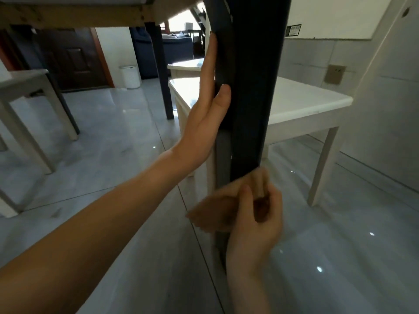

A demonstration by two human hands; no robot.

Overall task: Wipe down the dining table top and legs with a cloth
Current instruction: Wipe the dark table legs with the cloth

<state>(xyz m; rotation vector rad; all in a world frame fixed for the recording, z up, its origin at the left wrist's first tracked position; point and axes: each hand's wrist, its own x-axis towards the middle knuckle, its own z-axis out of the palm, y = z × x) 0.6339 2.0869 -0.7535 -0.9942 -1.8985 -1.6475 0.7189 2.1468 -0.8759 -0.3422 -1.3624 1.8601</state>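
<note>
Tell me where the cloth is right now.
In the head view, the cloth is low centre, bunched in the right hand against the dark table leg, below the left hand.

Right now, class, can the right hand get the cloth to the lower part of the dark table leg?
Probably yes: the right hand grips the cloth against the table leg, and nothing covers the stretch below.

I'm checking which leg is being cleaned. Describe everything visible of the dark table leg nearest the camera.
The table leg is a dark, near-black, square-edged post, smooth and matte, running upright from under the tabletop toward the floor; its foot is hidden. The left hand lies flat along its left side, fingers straight, thumb on the front face. Lower down, the right hand holds a blurred tan cloth against it.
</note>
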